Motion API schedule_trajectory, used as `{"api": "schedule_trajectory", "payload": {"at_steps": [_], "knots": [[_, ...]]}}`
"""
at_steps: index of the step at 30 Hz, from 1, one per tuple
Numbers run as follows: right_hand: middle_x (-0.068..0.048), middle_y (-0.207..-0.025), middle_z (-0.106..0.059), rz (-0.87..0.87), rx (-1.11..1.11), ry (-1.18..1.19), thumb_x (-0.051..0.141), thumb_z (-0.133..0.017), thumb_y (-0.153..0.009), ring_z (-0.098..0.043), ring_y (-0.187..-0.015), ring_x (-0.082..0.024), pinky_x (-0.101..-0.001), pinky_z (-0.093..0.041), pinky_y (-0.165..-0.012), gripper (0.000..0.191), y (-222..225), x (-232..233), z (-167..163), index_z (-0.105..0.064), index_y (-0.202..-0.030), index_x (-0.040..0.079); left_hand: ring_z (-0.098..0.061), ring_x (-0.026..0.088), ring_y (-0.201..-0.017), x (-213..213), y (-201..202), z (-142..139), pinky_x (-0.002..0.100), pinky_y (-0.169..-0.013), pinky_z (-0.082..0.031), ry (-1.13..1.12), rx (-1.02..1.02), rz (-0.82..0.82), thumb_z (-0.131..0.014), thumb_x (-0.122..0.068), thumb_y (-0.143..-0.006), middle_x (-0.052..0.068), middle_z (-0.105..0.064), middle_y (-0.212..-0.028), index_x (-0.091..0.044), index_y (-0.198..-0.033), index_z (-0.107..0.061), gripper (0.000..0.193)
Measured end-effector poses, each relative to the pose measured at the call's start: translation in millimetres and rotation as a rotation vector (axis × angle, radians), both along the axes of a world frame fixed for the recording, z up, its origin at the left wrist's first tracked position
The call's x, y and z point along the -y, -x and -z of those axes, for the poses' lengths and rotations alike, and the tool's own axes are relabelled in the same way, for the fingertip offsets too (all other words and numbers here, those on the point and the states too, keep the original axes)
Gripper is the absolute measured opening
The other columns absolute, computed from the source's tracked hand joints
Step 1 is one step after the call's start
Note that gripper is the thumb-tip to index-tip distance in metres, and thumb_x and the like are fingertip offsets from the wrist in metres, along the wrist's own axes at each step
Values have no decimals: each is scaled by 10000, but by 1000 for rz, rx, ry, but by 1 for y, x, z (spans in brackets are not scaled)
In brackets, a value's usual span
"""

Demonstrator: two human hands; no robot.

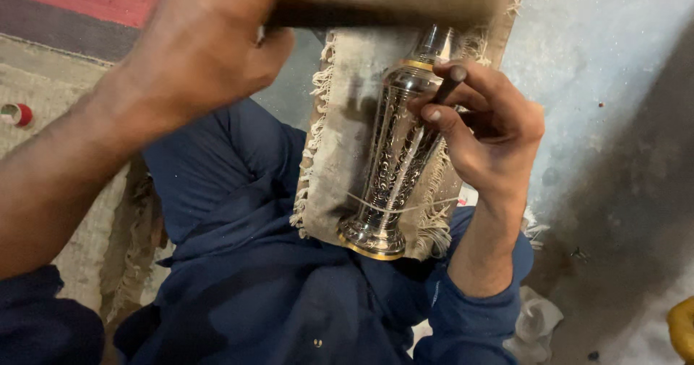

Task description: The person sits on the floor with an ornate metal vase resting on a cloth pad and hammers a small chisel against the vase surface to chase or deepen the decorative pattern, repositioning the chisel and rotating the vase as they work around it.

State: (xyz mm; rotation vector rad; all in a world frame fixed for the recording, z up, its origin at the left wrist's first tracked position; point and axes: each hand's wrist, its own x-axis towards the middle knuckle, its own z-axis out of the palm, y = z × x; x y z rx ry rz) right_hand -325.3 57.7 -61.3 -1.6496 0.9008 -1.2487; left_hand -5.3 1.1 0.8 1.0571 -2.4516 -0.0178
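A: List background items, left side.
B: Red-and-dark striped rug [79, 3] at top left; small red spool [17, 113] on a beige mat [43, 90] at the left edge.
A: Right side?
B: Grey concrete floor [614, 61], dusty, with small specks. White crumpled cloth [536, 321] near the bottom. Yellow object [682, 327] at the lower right corner, cut off by the edge.

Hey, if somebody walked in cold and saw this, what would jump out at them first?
Most likely the shiny engraved metal vase, lying tilted on a frayed beige cloth at the centre, over the person's blue-clad lap. Next, the right hand at its neck, fingers pinching a thin dark tool against the metal. At top left the left hand looms large and close, gripping a dark handle.
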Motion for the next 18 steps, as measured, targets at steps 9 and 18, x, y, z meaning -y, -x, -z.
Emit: {"api": "schedule_trajectory", "payload": {"at_steps": [9,18], "knots": [[-165,-1083,-751,41,52,-3,-160,-668,-1059,-764,-1003,-191,-283,-668,-865,442,0,-1,6,-519,-1451,-19,-645,324,-1004,-1,10,-8,437,-856,-528,71,28,57,-698,62,-882,163,-591,-1109,-90,-1401,-530,566],[-125,-1043,-725,266,31,3,-136,-727,-1067,-729,-967,-147,-230,-610,-793,429,-17,-13,9,-556,-1447,-34,-626,378,-945,9,10,-19,503,-764,-489,0,46,32,-701,21,-1013,189,-601,-1043,-101,-1436,-553,464]]}}
